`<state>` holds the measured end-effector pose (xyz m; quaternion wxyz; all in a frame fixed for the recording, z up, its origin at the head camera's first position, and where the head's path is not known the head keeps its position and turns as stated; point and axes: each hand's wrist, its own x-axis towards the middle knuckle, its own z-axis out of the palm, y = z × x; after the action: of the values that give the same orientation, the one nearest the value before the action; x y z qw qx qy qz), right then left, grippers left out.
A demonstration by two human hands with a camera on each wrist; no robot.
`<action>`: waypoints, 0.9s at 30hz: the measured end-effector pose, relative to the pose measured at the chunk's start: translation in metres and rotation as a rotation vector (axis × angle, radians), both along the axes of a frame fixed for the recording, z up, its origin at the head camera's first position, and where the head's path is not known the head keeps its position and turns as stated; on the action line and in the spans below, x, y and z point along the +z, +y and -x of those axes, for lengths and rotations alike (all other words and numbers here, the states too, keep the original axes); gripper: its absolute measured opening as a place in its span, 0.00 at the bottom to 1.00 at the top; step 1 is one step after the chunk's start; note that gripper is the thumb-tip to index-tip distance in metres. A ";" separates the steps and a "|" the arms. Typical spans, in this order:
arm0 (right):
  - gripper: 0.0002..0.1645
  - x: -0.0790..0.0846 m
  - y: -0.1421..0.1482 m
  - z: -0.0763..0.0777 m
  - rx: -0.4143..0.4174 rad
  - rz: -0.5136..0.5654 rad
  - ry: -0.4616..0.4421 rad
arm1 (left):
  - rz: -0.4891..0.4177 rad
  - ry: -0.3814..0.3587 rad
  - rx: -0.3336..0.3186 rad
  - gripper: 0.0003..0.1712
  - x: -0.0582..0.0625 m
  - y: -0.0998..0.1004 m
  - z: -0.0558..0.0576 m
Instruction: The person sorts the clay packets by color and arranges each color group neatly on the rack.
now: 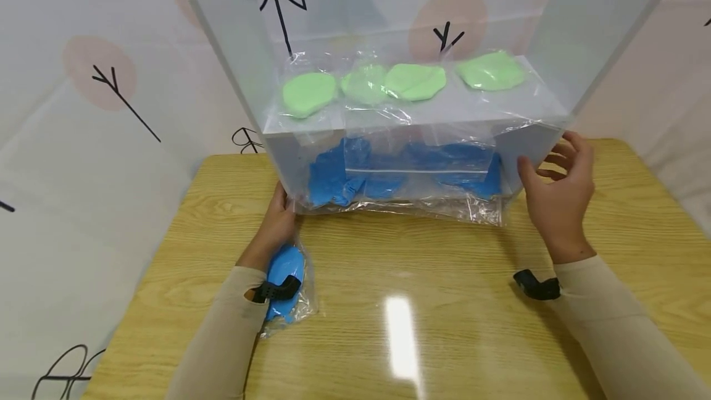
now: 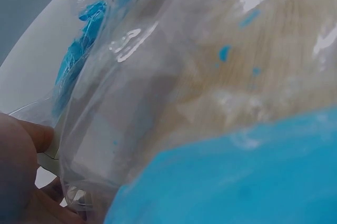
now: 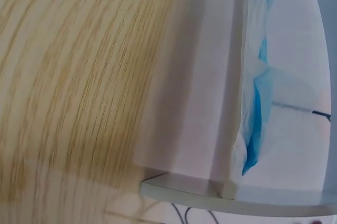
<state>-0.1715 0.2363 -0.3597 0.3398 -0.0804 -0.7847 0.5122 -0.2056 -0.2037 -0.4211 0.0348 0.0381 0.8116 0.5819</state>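
A white two-tier shelf [image 1: 411, 117] stands between my hands, its tall side panels rising toward the back. My left hand [image 1: 276, 227] grips its lower left corner; the left wrist view shows the thumb [image 2: 38, 135] against the board edge. On the right, my right hand [image 1: 562, 202] holds the side panel, thumb at the front edge and fingers around the outside. Clear bags with flat light-green pieces [image 1: 415, 81] lie on the upper board. Below them, clear bags hold crumpled blue pieces [image 1: 336, 171]. The right hand is out of its wrist view.
Beneath my left wrist, another clear bag with a flat blue piece [image 1: 286, 270] lies on the wooden table [image 1: 355, 301]. A patterned cloth [image 1: 122, 11] hangs behind the table. Clear plastic [image 1: 483, 210] overhangs the shelf's lower front edge.
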 end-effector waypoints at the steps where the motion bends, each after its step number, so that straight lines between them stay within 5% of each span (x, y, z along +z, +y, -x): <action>1: 0.33 -0.001 0.002 0.001 0.010 -0.017 -0.026 | 0.000 0.003 -0.003 0.34 0.000 0.000 0.000; 6: 0.22 -0.008 0.008 0.003 0.038 -0.134 -0.116 | 0.009 0.028 0.004 0.34 -0.002 0.000 0.000; 16: 0.19 -0.018 0.010 0.002 0.052 -0.249 -0.023 | 0.045 -0.039 -0.027 0.33 0.012 -0.006 -0.009; 19: 0.18 -0.018 0.009 0.000 0.064 -0.250 -0.018 | 0.056 -0.046 -0.069 0.34 0.006 -0.016 -0.006; 23: 0.18 -0.018 0.010 0.000 0.080 -0.250 -0.018 | 0.049 -0.071 -0.119 0.34 0.014 -0.025 -0.007; 27: 0.18 -0.015 0.014 0.003 0.100 -0.267 -0.023 | 0.103 -0.061 -0.088 0.32 0.024 -0.029 -0.009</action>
<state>-0.1748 0.2501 -0.3746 0.3127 -0.0011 -0.8528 0.4183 -0.1967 -0.2328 -0.3966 0.0871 0.0539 0.8366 0.5382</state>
